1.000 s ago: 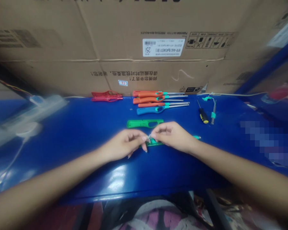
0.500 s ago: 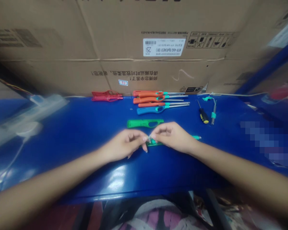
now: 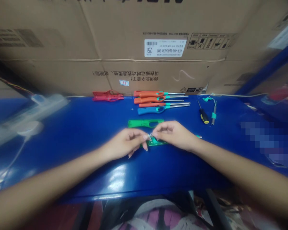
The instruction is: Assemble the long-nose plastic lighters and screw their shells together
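Note:
Over the blue table, my left hand (image 3: 128, 142) and my right hand (image 3: 174, 134) meet fingertip to fingertip. Both are closed in a pinch on something small and pale, too small to name. Beneath them lies an open green lighter half-shell (image 3: 156, 141), partly hidden by my fingers. Its teal-collared tip pokes out right of my right hand. Just behind is a second green lighter shell half (image 3: 144, 123). Further back, several long-necked lighters lie in a stack, orange ones (image 3: 148, 99) and a blue one (image 3: 148, 110) nearest me.
Red lighter shells (image 3: 107, 95) lie at the back left, against a large cardboard box (image 3: 124, 48). A black-and-yellow screwdriver (image 3: 203, 115) and a metal lighter tube with a teal collar and wire (image 3: 213, 115) are at the right. A white power strip (image 3: 43, 111) sits at the left.
My hands stay pinched together over the green half-shell. My right hand has shifted very slightly; the view has moved a touch. The lighters and tools lie as before.

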Motion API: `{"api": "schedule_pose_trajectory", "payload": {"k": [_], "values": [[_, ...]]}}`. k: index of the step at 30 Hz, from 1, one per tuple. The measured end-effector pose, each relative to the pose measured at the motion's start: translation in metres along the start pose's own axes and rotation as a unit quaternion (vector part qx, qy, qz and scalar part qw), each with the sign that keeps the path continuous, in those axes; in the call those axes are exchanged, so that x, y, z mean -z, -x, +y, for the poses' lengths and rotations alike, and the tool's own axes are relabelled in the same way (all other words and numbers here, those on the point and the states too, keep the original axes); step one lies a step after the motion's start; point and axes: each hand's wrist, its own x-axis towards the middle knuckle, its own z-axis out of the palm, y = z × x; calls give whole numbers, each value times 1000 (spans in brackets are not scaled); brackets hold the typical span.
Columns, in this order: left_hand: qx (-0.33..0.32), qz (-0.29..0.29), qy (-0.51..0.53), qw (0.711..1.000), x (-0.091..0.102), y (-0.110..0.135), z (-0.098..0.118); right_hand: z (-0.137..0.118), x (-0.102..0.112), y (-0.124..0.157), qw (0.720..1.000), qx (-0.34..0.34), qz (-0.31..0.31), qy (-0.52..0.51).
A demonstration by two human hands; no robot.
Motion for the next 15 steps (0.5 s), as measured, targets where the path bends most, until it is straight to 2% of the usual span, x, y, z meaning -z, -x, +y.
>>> {"api": "schedule_pose_trajectory", "payload": {"k": [15], "values": [[-1,8,-30,1000,1,0,-4,9,-4,-1,999,28,8,32]]}}
